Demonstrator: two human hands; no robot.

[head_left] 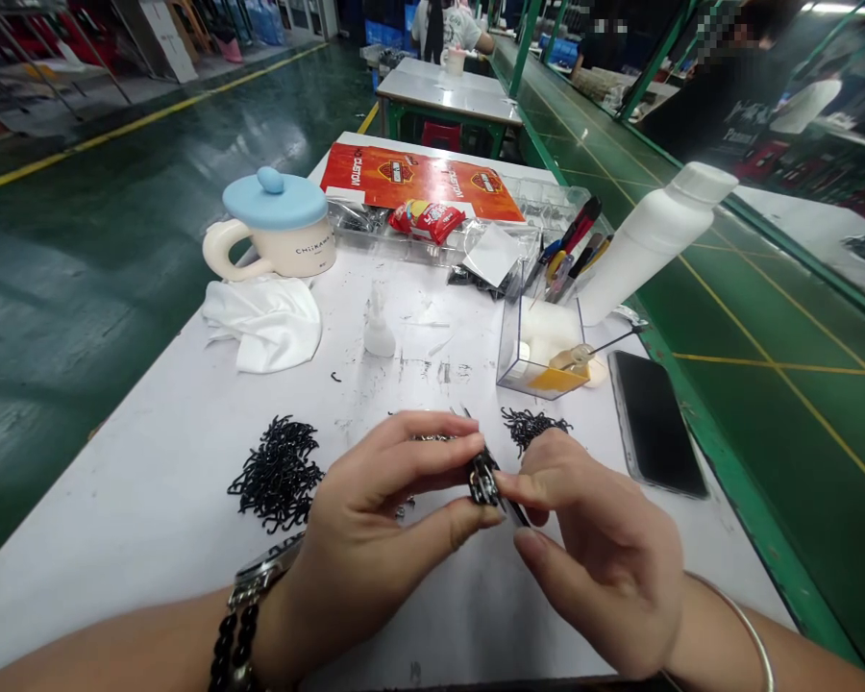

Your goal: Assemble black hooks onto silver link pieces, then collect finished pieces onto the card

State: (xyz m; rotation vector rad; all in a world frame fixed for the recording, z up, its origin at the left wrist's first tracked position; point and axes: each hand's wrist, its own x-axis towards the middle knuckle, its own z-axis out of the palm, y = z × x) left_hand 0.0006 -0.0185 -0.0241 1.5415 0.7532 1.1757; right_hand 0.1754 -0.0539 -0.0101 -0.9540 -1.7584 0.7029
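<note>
My left hand (396, 529) is closed, pinching a small shiny black-and-silver metal part (483, 480) between thumb and fingertips. My right hand (598, 548) meets it from the right, its index fingertip at the part. Between its thumb and fingers is a slim dark tool that looks like tweezers (517, 511); thin points show just beyond the part. A pile of small black curved hook-like pieces (278, 476) lies left of my left hand. Another black pile (531, 426) sits behind my right hand. Small silver pieces (436, 437) are partly hidden behind my left fingers.
A lidded mug (295, 245), white cloth (266, 322) and small dropper bottle (379, 332) stand farther back. On the right are a clear tool box (540, 351), white bottle (655, 240) and phone (657, 423). An orange printed sheet (432, 178) covers trays behind. People are in the background.
</note>
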